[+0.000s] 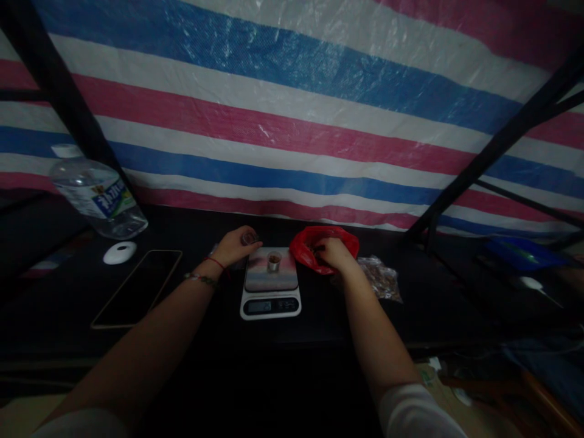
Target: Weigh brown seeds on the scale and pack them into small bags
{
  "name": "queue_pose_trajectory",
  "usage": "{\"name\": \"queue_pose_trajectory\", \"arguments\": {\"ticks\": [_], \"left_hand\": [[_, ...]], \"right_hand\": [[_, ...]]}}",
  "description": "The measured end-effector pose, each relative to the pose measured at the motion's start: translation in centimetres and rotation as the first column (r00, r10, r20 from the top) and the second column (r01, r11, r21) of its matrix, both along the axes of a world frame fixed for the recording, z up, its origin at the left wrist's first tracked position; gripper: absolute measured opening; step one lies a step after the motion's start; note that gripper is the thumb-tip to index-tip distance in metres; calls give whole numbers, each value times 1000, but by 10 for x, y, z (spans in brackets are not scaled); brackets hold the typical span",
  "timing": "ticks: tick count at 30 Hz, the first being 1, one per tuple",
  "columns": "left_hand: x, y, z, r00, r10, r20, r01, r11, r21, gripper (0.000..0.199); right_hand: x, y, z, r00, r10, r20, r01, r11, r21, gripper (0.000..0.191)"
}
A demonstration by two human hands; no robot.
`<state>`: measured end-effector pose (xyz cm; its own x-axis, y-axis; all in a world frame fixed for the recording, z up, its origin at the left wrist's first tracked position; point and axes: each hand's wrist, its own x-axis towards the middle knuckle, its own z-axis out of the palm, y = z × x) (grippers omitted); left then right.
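A white kitchen scale (271,306) lies on the dark table, its display toward me. Near the middle of its plate stands a small metal cup (274,266) with brownish contents. At the scale's upper left, my left hand (232,248) is closed around a small, round, clear-looking container (249,237), dark inside. My right hand (335,252) reaches into an opened red plastic bag (303,243) to the right of the scale. Its fingers are drawn together, and what they pinch is too dark to make out. Beside that wrist rests a clear bag of brownish bits (381,278).
On the left are a large plastic bottle (103,194), a white rounded object like a mouse (119,252) and a phone (139,289). A striped plastic sheet (292,121) hangs behind the table. Black metal bars (479,164) slant down on both sides. A blue object (524,252) lies far right.
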<state>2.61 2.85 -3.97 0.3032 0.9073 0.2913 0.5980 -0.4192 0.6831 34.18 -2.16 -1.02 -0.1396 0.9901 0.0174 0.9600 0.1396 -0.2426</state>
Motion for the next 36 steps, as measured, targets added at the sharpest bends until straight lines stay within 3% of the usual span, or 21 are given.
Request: {"name": "queue_pose_trajectory", "arguments": {"ticks": [8,12,15,20,23,26,36], "left_hand": [[0,0,0,1000,1,-5,-1,1000,-11,43],[1,-3,2,1000,8,5,-8,1000,-18,42],[1,-4,4,1000,4,8,-4,1000,-22,41],[0,-4,4,1000,-18,11,18,1000,-9,42],[0,-3,2,999,-35,21,35,999,6,43],[0,-2,0,999,-35,26,34,999,8,42],[0,-3,2,998,-39,42,39,999,13,39]], "right_hand": [[7,2,2,999,-34,-17,34,999,0,27],[4,-3,19,996,-44,-77,52,994,92,24],[-17,-12,44,991,52,-122,-33,988,152,23],[-76,-28,76,953,295,-76,-285,952,112,25],[-104,-30,77,915,403,8,-403,914,45,24],[-118,-30,72,892,445,83,-446,895,-7,22],[-125,-28,66,871,475,128,-477,879,-14,25]]}}
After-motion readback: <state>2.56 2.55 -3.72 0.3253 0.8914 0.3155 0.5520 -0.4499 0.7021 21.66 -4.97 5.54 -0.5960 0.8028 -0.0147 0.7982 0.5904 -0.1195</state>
